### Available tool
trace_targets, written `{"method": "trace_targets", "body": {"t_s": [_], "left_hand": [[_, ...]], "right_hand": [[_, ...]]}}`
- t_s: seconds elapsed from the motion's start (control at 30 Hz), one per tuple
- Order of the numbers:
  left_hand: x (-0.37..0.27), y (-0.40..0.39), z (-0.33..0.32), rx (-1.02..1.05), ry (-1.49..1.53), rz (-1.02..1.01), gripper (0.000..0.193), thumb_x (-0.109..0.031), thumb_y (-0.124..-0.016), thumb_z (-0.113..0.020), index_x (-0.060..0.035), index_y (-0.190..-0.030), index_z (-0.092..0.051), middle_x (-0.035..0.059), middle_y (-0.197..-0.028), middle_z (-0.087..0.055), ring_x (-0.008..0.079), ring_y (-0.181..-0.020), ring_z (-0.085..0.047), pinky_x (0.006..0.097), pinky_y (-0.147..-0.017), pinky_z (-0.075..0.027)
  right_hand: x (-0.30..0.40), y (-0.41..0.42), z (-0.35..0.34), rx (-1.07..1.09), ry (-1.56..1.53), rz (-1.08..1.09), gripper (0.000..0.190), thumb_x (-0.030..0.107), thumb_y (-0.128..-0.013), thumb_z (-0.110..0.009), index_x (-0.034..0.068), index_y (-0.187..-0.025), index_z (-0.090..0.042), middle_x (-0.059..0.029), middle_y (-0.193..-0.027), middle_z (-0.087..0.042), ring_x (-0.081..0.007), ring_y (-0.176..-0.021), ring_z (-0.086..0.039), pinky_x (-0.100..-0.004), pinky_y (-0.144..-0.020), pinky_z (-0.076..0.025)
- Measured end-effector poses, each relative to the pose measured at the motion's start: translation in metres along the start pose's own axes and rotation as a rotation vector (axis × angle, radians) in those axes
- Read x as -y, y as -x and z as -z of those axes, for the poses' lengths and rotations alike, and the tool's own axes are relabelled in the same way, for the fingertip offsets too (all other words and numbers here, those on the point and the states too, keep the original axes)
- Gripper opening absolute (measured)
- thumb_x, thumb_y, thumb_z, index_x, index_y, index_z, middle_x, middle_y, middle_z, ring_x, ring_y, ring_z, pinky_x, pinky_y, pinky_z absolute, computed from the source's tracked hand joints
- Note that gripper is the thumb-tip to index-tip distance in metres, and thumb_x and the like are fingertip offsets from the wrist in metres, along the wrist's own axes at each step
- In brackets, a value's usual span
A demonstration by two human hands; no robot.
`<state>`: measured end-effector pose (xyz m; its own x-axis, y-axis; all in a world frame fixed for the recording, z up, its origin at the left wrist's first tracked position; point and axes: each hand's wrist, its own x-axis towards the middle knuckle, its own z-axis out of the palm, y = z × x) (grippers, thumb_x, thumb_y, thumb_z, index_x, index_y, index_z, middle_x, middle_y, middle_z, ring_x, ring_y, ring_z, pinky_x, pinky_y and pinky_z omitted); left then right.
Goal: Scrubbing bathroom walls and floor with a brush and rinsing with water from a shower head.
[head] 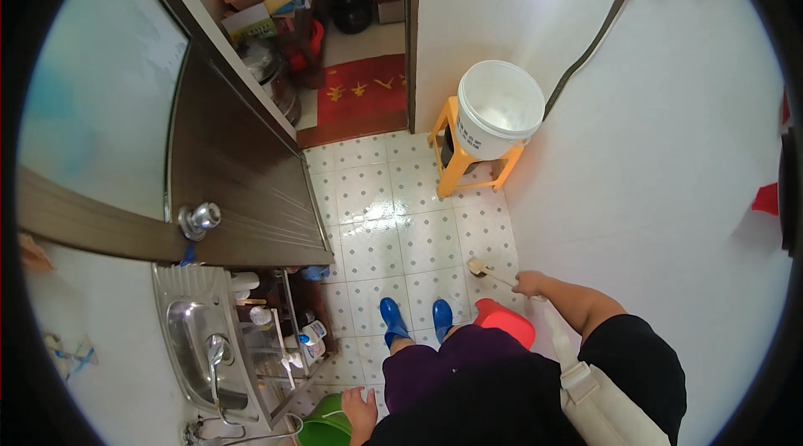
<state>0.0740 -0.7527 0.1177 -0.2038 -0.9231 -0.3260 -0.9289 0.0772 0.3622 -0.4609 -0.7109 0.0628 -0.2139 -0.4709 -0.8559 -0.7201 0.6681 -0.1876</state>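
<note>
My right hand is closed around the thin pale handle of a long-handled brush. The brush's head is low over the tiled floor near the right wall; I cannot tell if it touches the tiles. A red plastic container sits just below that hand, partly hidden by my leg. On the other side, my left hand hangs with its fingers apart and nothing seen in it. Beside it is a green bucket, partly cut off by the frame's lower edge. My blue rubber boots stand on the floor between the hands.
A white bucket stands on an orange plastic stool by the right wall. At left, a steel sink rests over a shelf holding bottles. The brown door stands open, with a red mat beyond the threshold.
</note>
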Motion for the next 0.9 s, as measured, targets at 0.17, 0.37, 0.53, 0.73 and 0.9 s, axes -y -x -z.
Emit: {"method": "trace_targets", "body": {"t_s": [0.17, 0.37, 0.53, 0.73, 0.9], "left_hand": [[0.027, 0.063, 0.0, -0.147, 0.01, 0.112, 0.027, -0.024, -0.07, -0.068, -0.0049, -0.087, -0.059, 0.0151, -0.089, -0.056, 0.0341, -0.09, -0.051, 0.0432, -0.079, -0.04], [0.012, 0.087, 0.04, -0.512, 0.082, 0.31, 0.03, -0.023, -0.07, -0.068, -0.0064, -0.093, -0.057, 0.014, -0.097, -0.054, 0.0332, -0.098, -0.048, 0.0435, -0.084, -0.038], [0.024, 0.108, 0.105, -0.81, 0.022, 0.488, 0.031, -0.019, -0.07, -0.067, -0.0062, -0.095, -0.055, 0.0134, -0.101, -0.053, 0.034, -0.103, -0.046, 0.0446, -0.087, -0.036], [0.083, 0.125, 0.186, -1.172, -0.053, 0.651, 0.032, -0.019, -0.071, -0.067, -0.004, -0.097, -0.055, 0.0158, -0.101, -0.053, 0.0348, -0.101, -0.047, 0.0444, -0.084, -0.039], [0.156, 0.146, 0.235, -1.216, -0.053, 0.687, 0.033, -0.018, -0.073, -0.065, -0.0031, -0.1, -0.055, 0.0159, -0.101, -0.054, 0.0348, -0.099, -0.048, 0.0434, -0.084, -0.039]], "right_hand": [[0.023, -0.004, 0.023, 0.094, 0.155, 0.163, 0.052, 0.035, -0.075, -0.061, -0.005, -0.108, -0.054, -0.0162, -0.072, -0.064, -0.0275, -0.062, -0.062, -0.0391, -0.059, -0.049], [0.008, -0.014, 0.035, 0.116, 0.058, 0.099, 0.032, 0.03, -0.076, -0.063, -0.001, -0.08, -0.058, -0.0116, -0.059, -0.06, -0.0222, -0.049, -0.059, -0.0372, -0.048, -0.048], [0.106, -0.001, 0.076, 0.135, 0.294, 0.477, 0.025, 0.023, -0.076, -0.063, -0.001, -0.081, -0.058, -0.0157, -0.068, -0.061, -0.0256, -0.058, -0.061, -0.0376, -0.055, -0.051], [0.165, -0.041, 0.074, 0.08, 0.562, 0.804, 0.027, 0.024, -0.077, -0.063, -0.001, -0.084, -0.059, -0.0162, -0.072, -0.061, -0.0261, -0.063, -0.061, -0.0368, -0.059, -0.051], [0.147, -0.045, 0.06, 0.067, 0.708, 0.906, 0.029, 0.025, -0.077, -0.063, -0.002, -0.087, -0.059, -0.0167, -0.075, -0.062, -0.0265, -0.067, -0.062, -0.0362, -0.062, -0.051]]}}
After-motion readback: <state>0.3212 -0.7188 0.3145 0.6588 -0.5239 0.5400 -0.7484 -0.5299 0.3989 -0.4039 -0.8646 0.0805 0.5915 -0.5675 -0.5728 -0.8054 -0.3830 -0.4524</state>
